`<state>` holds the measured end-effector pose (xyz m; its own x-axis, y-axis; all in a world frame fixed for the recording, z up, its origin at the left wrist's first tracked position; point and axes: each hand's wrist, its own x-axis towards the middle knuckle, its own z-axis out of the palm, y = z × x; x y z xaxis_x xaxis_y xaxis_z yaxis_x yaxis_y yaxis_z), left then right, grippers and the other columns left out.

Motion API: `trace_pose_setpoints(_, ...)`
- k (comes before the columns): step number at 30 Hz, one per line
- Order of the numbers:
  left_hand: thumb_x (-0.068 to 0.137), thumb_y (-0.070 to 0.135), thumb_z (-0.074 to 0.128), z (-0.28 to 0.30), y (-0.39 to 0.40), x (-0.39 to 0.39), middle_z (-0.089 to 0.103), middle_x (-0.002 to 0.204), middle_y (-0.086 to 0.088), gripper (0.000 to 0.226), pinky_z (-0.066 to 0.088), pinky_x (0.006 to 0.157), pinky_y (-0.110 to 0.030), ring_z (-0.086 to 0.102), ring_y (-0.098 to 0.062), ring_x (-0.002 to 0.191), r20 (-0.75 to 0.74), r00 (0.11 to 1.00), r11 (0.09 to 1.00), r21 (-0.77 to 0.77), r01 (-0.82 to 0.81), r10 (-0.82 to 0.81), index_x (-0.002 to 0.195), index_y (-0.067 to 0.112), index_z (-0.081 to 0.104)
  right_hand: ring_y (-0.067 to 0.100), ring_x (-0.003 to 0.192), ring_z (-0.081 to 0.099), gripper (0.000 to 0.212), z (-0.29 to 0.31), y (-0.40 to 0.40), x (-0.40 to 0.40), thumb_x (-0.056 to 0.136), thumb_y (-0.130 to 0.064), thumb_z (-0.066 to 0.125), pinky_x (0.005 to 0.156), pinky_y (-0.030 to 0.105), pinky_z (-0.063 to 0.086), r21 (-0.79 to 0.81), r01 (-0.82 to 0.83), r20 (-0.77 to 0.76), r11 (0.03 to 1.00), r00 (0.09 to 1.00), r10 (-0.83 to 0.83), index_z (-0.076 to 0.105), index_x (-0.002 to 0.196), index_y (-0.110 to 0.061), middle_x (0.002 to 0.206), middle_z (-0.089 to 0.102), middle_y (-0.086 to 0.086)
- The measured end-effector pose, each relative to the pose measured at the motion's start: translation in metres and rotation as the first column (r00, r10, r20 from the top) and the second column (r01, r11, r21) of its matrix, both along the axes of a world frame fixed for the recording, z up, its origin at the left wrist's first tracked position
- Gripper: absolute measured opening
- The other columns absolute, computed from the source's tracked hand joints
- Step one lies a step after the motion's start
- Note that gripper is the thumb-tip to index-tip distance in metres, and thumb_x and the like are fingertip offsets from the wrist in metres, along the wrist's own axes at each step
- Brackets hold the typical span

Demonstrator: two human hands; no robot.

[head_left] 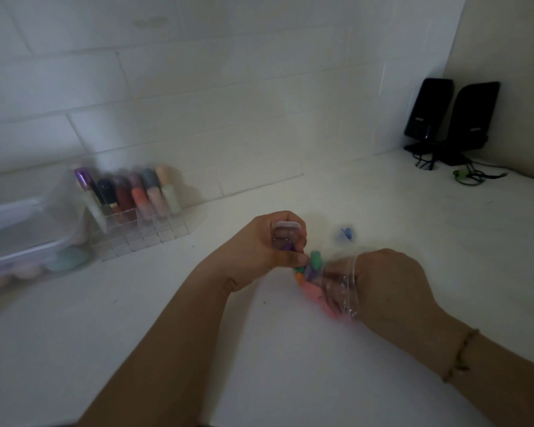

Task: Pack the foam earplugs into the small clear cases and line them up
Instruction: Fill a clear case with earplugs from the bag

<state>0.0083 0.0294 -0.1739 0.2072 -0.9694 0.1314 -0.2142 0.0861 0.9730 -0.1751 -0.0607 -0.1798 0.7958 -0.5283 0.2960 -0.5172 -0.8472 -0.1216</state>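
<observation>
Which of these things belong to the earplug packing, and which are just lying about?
Part of the job:
- small clear case in left hand
- bag of foam earplugs in right hand
- blue-filled case on the counter

Just lying about:
- lipstick organiser
- plastic tub
- speakers

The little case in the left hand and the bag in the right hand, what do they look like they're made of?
Case: seemingly hard clear plastic, purple showing through, though blurred. Bag: thin, glossy clear plastic film, crinkled, with colored earplugs visible inside.
</observation>
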Motion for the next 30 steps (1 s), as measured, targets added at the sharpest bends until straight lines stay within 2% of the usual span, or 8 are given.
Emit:
trace_pose_setpoints(3,0.068,-0.016,0.073,-0.001,-0.001,0.001,0.059,0.079,-0.007,0.032,0.049,0.071,-0.033,0.055,-0.022,0.077,-0.016,1.000,1.000,-0.004,0.015,-0.015,0.080,0.010,0.059,0.003,0.079,0.065,0.018,-0.003,0.001,0.001,0.086,-0.050,0.065,0.061,0.013,0.023,-0.045,-0.008,-0.037,0.999,0.999,0.006,0.071,0.096,-0.038,0.084,0.069,-0.010)
trace_pose_setpoints(6,0.066,-0.014,0.073,-0.001,-0.001,0.004,0.059,0.079,-0.007,0.030,0.049,0.071,-0.033,0.056,-0.022,0.076,-0.012,1.000,1.000,0.000,0.009,-0.009,0.080,0.009,0.059,0.006,0.047,0.058,0.023,0.004,0.004,-0.003,0.058,-0.059,0.084,0.050,0.015,0.022,0.039,0.024,0.059,0.999,0.998,-0.026,0.074,0.069,-0.042,0.052,0.060,-0.010)
trace_pose_setpoints(10,0.064,-0.010,0.072,-0.002,0.002,0.012,0.057,0.078,-0.008,0.029,0.049,0.072,-0.037,0.055,-0.023,0.075,-0.004,0.999,0.999,0.004,-0.045,0.045,0.078,0.011,0.060,0.012,0.088,0.067,0.030,-0.002,-0.004,-0.008,0.081,-0.059,0.064,0.079,0.020,0.046,0.153,-0.011,0.106,0.988,0.994,-0.005,0.071,0.106,-0.045,0.092,0.073,-0.009)
trace_pose_setpoints(14,0.065,-0.014,0.073,-0.001,0.006,0.022,0.058,0.076,-0.004,0.032,0.048,0.069,-0.031,0.053,-0.022,0.075,0.016,0.990,0.990,-0.015,-0.142,0.142,0.078,0.012,0.059,0.012,0.077,0.067,0.016,0.013,-0.003,-0.017,0.073,-0.055,0.064,0.075,0.033,0.054,0.295,-0.178,0.357,0.939,0.932,0.064,0.065,0.088,-0.060,0.085,0.073,-0.014)
trace_pose_setpoints(16,0.063,-0.012,0.074,-0.002,0.008,0.029,0.058,0.075,-0.003,0.032,0.047,0.070,-0.030,0.052,-0.021,0.075,0.006,0.980,0.980,-0.032,-0.197,0.197,0.077,0.012,0.059,0.001,0.064,0.060,0.030,0.013,-0.008,-0.020,0.074,-0.046,0.070,0.065,0.031,0.052,0.298,-0.161,0.389,0.941,0.921,0.035,0.056,0.092,-0.067,0.079,0.069,-0.022)
trace_pose_setpoints(23,0.076,-0.015,0.068,-0.004,0.012,0.041,0.059,0.073,-0.004,0.028,0.052,0.067,-0.026,0.059,-0.016,0.068,-0.039,0.932,0.933,0.026,-0.360,0.361,0.082,0.010,0.058,-0.011,0.065,0.059,0.020,0.014,-0.021,-0.021,0.072,-0.017,0.082,0.063,0.004,0.039,0.452,-0.176,0.389,0.875,0.921,-0.015,0.071,0.068,-0.033,0.071,0.070,-0.020)
trace_pose_setpoints(27,0.090,0.012,0.063,0.011,0.011,0.033,0.061,0.076,-0.004,0.010,0.049,0.074,-0.034,0.059,-0.019,0.071,-0.178,0.838,0.845,-0.056,-0.532,0.515,0.082,0.015,0.058,0.004,0.039,0.040,0.016,0.028,-0.027,-0.031,0.075,-0.003,0.078,0.044,0.011,0.031,0.728,-0.299,0.468,0.616,0.875,-0.128,0.073,0.070,-0.017,0.061,0.065,-0.008)
trace_pose_setpoints(30,0.093,0.034,0.053,0.029,0.011,0.009,0.062,0.079,-0.003,0.020,0.051,0.069,-0.032,0.061,-0.019,0.071,-0.513,0.819,0.934,-0.085,-0.348,0.259,0.085,0.017,0.059,0.016,0.045,0.039,0.021,0.038,-0.029,-0.035,0.080,0.008,0.066,0.041,0.023,0.030,0.798,-0.438,0.562,0.414,0.790,-0.245,0.070,0.072,-0.010,0.067,0.064,0.010)
